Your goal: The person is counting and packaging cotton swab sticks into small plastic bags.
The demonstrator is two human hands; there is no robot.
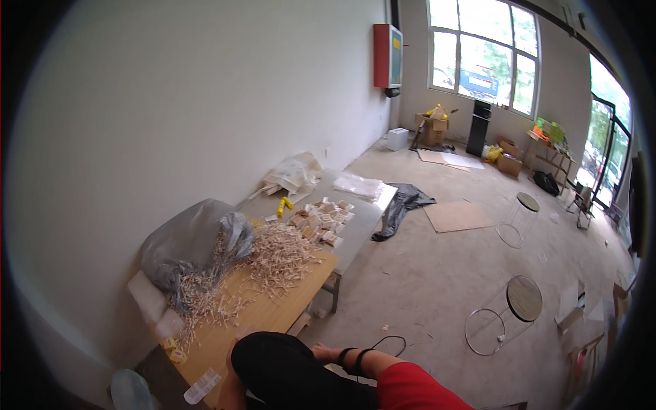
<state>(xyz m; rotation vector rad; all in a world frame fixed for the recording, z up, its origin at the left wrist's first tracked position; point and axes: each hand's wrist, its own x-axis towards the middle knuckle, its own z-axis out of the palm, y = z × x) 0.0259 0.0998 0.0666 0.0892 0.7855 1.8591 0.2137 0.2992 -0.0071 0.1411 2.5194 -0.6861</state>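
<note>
My right hand (324, 352) is beside my black-trousered knee (273, 365), below a red sleeve and dark wrist bands; its fingers are mostly hidden behind the leg. Of my left arm (233, 389), only a strip shows on the knee's other side, by the wooden table edge; its fingers are hidden too. On the wooden tabletop (263, 314) lies a loose heap of thin pale sticks (280, 256), resembling cotton swabs, spilling from a grey plastic bag (184, 239). Behind the heap are several small packets (321, 220) and a yellow object (284, 206). A printed white sheet (202, 387) lies near the front.
A grey table (362, 229) adjoins the wooden one, bearing clear plastic bags (359, 185) and a cream cloth sack (294, 172). Two round stools (524, 298) stand on the right. A black plastic sheet (403, 205) and a flat board (458, 216) lie on the floor.
</note>
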